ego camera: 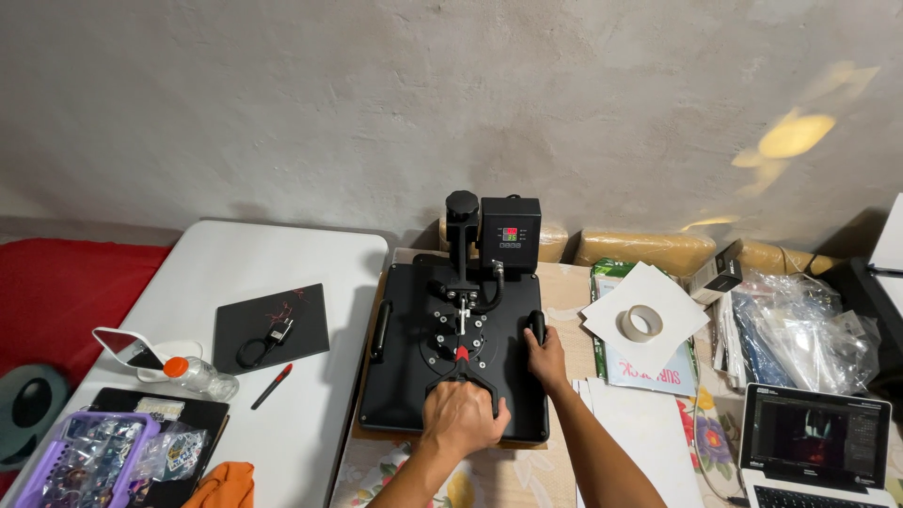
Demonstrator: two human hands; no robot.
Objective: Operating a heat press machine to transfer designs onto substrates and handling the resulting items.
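Two hands are on the heat press (456,348), which sits in the middle of my view on a board over a floral-covered table (696,414). My left hand (461,419) is at 6 o'clock of the press, its grip clenched round the front end of the black lever (463,372) that runs down the centre of the top plate. I judge that hold suits a lever that needs force: the fist wraps it from above and the forearm lines up behind it. My right hand (546,357) is at 3 o'clock of the plate, fingers curled over the right side handle (536,329), grasping it; to me that looks like a bracing hold, to keep the machine from sliding. The matching left side handle (380,329) is untouched. The top plate lies flat and closed on its base. At 12 o'clock the control box (510,229) stands on its post with its small display lit.

To the right of the press, at 3 o'clock, a tape roll (643,323) rests on white paper sheets (649,301), within reach of my right hand. Farther right are plastic bags (800,329) and a laptop (814,442) with its screen on. At 9 o'clock a white table (282,259) carries a black mat (273,325) with a coiled cable (268,341), a red pen (272,385), a bottle (198,374) with an orange cap, and a purple tray (80,461).
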